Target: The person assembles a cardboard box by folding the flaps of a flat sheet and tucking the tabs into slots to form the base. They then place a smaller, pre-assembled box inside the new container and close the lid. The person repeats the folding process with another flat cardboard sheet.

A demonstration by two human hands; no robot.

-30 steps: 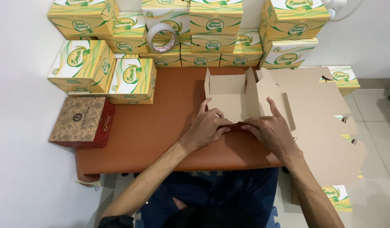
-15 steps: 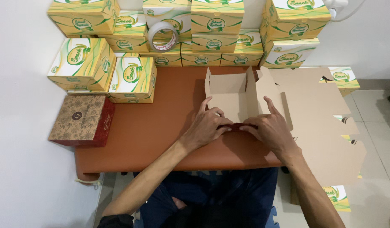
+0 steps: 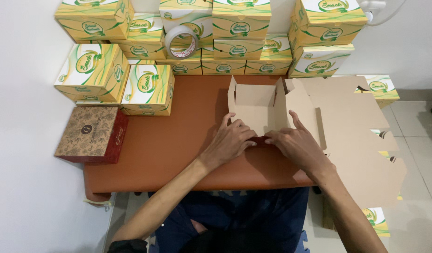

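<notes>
Head view, what carries everything?
— An orange-brown surface [image 3: 178, 154] against a white wall [image 3: 24, 93], tiled floor at its right edge.
— And the hands?
— Left hand [image 3: 231, 140] and right hand [image 3: 298, 145] press flat, fingers spread, holding nothing closed, on a half-folded cardboard box [image 3: 256, 105] mid-surface. Yellow-green boxes [image 3: 234, 28] line the far edge.

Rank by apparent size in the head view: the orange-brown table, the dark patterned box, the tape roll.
1. Orange-brown table, largest.
2. Dark patterned box.
3. Tape roll, smallest, though it lies farther from the camera.
</notes>
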